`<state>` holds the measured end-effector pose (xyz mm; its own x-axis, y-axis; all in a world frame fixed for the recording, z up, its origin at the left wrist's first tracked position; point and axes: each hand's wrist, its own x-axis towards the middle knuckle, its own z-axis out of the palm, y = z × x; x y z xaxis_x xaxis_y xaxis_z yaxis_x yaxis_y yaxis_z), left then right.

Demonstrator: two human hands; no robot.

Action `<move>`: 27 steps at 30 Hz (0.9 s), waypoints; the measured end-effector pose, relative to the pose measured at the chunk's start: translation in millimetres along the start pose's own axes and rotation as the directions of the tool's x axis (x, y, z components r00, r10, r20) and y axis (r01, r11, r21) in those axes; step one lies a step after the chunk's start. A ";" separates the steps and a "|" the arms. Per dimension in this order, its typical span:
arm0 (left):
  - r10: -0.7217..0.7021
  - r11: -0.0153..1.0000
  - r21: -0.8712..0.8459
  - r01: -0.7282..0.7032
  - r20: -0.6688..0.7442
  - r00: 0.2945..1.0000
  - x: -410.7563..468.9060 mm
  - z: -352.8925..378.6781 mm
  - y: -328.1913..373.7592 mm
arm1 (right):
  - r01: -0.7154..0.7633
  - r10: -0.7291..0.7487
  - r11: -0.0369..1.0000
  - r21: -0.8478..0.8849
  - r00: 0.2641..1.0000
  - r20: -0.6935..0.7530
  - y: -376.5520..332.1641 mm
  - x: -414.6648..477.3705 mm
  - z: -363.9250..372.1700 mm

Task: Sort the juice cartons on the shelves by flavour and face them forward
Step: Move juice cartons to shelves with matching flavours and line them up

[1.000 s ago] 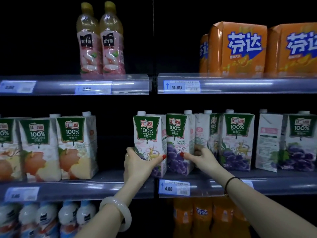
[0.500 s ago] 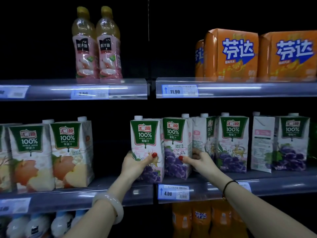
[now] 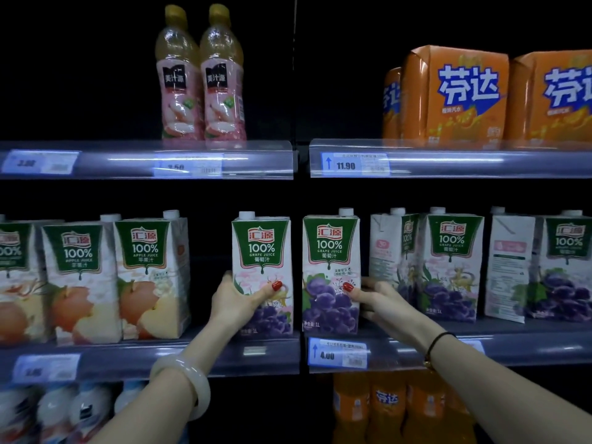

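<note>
Leftmost, on the middle shelf point(image 3: 128, 358), stand three apple cartons point(image 3: 150, 277) facing forward, the farthest cut by the frame edge. Right of a gap, the left hand point(image 3: 238, 304) grips a grape carton point(image 3: 262, 270) low down, thumb across its front and fingers round its left side; this carton stands upright at the right end of the left shelf section, face forward. Just beside it, across the section break, the second grape carton point(image 3: 331, 270) also faces forward; the right hand point(image 3: 379, 301) holds it by the lower right edge, thumb on the front, fingers curled behind. Next, a third carton point(image 3: 392, 261) is turned to show mostly its white side panel. A fourth carton point(image 3: 451, 267) faces forward. A fifth carton point(image 3: 509, 267) shows its side panel, and a sixth point(image 3: 567, 267) faces forward at the frame edge. Upper shelf: two pink-labelled bottles point(image 3: 201, 81) at left, orange multipacks point(image 3: 458, 94) at right. Lower shelf: white bottles point(image 3: 48, 411) at left, orange bottles point(image 3: 384, 408) at right. Wrists: pale bangle point(image 3: 185, 382) on the left, dark band point(image 3: 440, 342) on the right
</note>
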<state>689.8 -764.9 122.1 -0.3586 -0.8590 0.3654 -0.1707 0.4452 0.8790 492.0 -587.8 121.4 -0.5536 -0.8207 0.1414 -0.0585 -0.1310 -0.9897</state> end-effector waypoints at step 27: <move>-0.026 0.994 -0.108 0.029 0.023 0.999 -22.0 6.3 9.3 | 0.081 -0.134 0.924 -0.373 0.984 -0.118 -5.5 -17.7 35.9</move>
<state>690.3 -740.3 120.4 -0.3749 -0.8644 0.3350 -0.0805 0.3904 0.9171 531.9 -592.5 125.2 -0.6350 -0.7244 0.2685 -0.4086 0.0199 -0.9125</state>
